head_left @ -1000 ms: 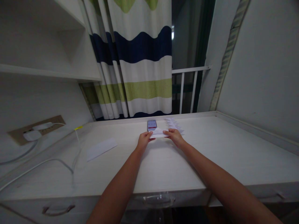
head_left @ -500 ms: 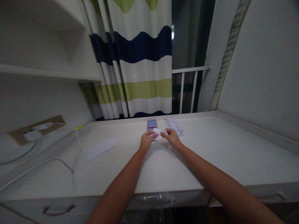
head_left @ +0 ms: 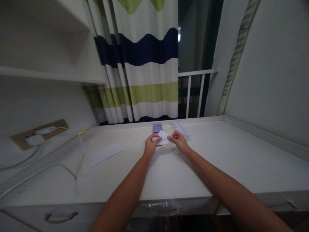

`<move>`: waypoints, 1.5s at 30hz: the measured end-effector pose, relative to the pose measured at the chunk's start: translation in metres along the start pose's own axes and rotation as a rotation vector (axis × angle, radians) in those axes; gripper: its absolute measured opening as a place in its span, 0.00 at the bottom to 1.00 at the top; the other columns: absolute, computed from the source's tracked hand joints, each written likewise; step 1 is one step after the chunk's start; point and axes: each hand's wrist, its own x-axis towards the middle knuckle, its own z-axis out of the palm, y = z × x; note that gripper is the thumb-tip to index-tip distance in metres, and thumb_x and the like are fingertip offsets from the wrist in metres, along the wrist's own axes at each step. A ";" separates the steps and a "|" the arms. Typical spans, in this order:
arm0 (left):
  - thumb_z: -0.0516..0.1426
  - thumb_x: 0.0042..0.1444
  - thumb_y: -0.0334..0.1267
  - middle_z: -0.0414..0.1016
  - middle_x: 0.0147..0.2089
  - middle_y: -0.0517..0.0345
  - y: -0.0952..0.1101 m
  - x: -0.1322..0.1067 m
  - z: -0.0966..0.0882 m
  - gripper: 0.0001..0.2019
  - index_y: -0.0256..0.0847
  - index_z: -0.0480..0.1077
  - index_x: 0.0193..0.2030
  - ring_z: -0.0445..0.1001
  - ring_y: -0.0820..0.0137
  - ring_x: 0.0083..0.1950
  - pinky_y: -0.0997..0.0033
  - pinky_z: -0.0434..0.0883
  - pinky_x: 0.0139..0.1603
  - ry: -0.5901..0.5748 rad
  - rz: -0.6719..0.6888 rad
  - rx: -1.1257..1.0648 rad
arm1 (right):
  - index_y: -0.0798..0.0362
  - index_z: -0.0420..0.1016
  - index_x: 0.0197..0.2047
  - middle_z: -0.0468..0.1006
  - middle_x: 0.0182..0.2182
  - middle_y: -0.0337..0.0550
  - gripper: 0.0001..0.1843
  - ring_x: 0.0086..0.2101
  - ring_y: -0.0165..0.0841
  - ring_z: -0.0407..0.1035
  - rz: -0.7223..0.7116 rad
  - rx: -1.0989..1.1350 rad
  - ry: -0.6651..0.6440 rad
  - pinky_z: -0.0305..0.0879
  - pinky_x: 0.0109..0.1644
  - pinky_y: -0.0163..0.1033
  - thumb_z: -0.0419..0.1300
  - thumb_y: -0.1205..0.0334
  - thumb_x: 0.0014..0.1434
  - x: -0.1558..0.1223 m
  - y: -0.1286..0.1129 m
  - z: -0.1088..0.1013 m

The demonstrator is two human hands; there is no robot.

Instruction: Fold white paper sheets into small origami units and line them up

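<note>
- At the far left of the frame, a socket strip (head_left: 38, 137) sits on the wall, with a white cable (head_left: 51, 168) trailing from it across the desk (head_left: 169, 174).
- Left of centre, a flat paper strip (head_left: 105, 154) lies on the desk, well apart from the hands.
- Just left of the middle, the left hand (head_left: 151, 145) is curled, thumb and fingers pinched on the left edge of a folded white paper (head_left: 164, 137).
- That paper sits at the centre of the frame between both hands, its peak pointing up, partly covering a phone (head_left: 157, 128) lying behind it.
- Just right of the middle, the right hand (head_left: 179, 141) is likewise closed, pinching the paper's right edge.
- Right of and behind it lies a pile of folded papers (head_left: 182, 129).
</note>
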 end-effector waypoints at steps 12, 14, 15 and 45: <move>0.59 0.38 0.38 0.71 0.29 0.61 0.010 -0.010 0.005 0.15 0.37 0.65 0.36 0.68 0.76 0.24 0.79 0.64 0.22 0.046 0.169 0.164 | 0.54 0.65 0.32 0.67 0.18 0.31 0.21 0.20 0.25 0.61 0.125 0.087 -0.120 0.55 0.24 0.31 0.64 0.55 0.34 -0.005 -0.005 0.004; 0.60 0.39 0.38 0.72 0.27 0.61 0.010 -0.012 0.006 0.17 0.38 0.64 0.38 0.69 0.75 0.24 0.78 0.65 0.23 0.015 0.177 0.186 | 0.57 0.68 0.31 0.70 0.21 0.34 0.19 0.22 0.26 0.62 0.119 0.016 -0.174 0.56 0.27 0.31 0.64 0.56 0.35 -0.006 -0.005 0.005; 0.60 0.39 0.38 0.72 0.27 0.61 0.009 -0.013 0.005 0.18 0.38 0.64 0.39 0.69 0.74 0.24 0.78 0.65 0.24 -0.005 0.177 0.193 | 0.58 0.70 0.30 0.71 0.22 0.36 0.18 0.23 0.26 0.63 0.112 -0.026 -0.195 0.56 0.27 0.32 0.63 0.55 0.36 -0.006 -0.005 0.004; 0.63 0.34 0.37 0.74 0.29 0.55 0.000 0.000 -0.002 0.14 0.32 0.72 0.30 0.71 0.72 0.29 0.73 0.71 0.29 -0.048 -0.150 -0.073 | 0.57 0.73 0.26 0.75 0.23 0.38 0.12 0.23 0.25 0.67 0.316 0.208 -0.208 0.65 0.28 0.30 0.66 0.65 0.33 0.001 -0.004 -0.005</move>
